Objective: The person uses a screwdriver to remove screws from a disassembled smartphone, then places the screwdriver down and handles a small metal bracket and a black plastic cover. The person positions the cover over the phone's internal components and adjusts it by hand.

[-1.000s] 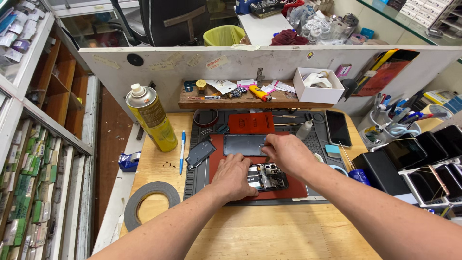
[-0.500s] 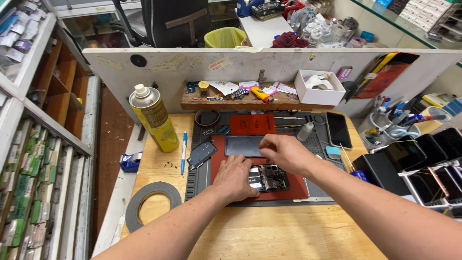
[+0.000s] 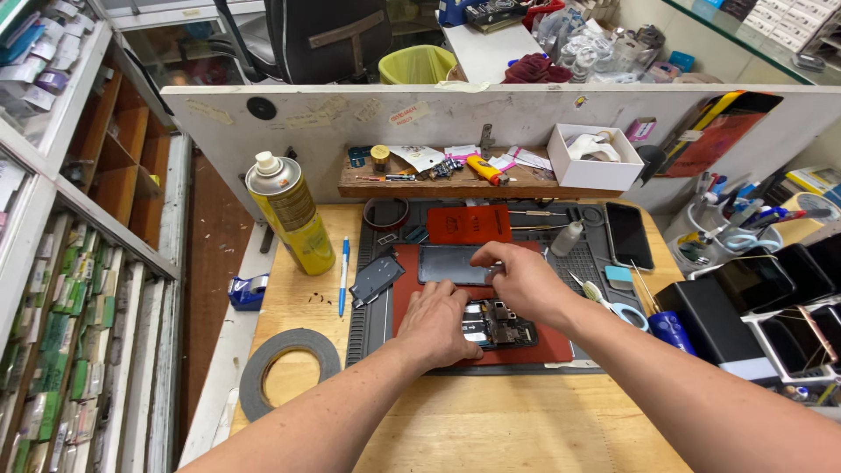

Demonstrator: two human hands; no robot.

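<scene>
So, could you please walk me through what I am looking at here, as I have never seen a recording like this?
This is one view from a camera worn on a person's head, looking down at their own bare hands over a wooden workbench. The left hand presses flat on an opened phone with its insides showing, which lies on a red mat. The right hand pinches the edge of a dark flat panel just beyond it. Around them lie a yellow spray can, a blue pen, a ring of grey tape and a small white box on a wooden shelf.
</scene>
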